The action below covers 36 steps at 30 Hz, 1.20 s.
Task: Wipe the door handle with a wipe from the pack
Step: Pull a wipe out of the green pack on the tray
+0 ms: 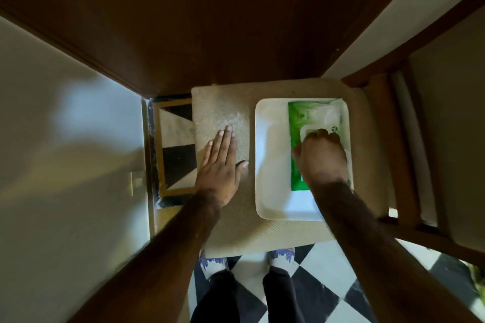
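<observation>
Pack: I see the green plastic wipe pack lying in a white rectangular tray on the beige cushioned chair seat.
Right hand: curled over the pack's white lid; whether my fingers pinch anything I cannot tell.
Left hand: flat, fingers straight, on the seat.

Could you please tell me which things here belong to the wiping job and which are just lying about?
For the job:
wipe pack
right hand on the pack
door

Lying about:
tray
chair
left hand, flat on the seat
</observation>
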Each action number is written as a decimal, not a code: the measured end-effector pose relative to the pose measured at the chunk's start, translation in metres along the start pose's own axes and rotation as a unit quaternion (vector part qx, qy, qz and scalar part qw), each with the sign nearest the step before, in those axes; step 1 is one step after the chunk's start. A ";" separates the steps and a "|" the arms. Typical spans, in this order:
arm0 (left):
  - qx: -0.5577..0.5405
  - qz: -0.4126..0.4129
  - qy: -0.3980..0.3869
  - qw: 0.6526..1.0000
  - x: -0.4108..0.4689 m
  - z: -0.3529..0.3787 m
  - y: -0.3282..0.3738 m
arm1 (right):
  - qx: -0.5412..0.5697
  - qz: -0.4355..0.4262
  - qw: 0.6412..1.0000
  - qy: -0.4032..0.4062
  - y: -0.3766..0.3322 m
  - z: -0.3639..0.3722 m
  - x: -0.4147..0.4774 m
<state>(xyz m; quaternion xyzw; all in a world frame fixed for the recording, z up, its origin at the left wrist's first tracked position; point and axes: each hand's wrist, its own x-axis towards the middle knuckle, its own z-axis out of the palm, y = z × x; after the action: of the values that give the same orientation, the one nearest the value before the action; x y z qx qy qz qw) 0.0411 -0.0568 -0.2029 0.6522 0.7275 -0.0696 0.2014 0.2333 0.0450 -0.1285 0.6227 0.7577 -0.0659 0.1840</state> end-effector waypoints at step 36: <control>-0.539 -0.225 0.074 0.808 0.061 -0.077 0.136 | 0.440 0.010 0.895 0.066 0.066 0.007 -0.041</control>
<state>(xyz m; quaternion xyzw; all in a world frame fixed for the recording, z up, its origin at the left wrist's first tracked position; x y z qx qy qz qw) 0.1538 0.0459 -0.1343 0.2599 0.7871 0.3395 0.4447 0.3053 0.0189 -0.1120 0.6503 0.6554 -0.3500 -0.1586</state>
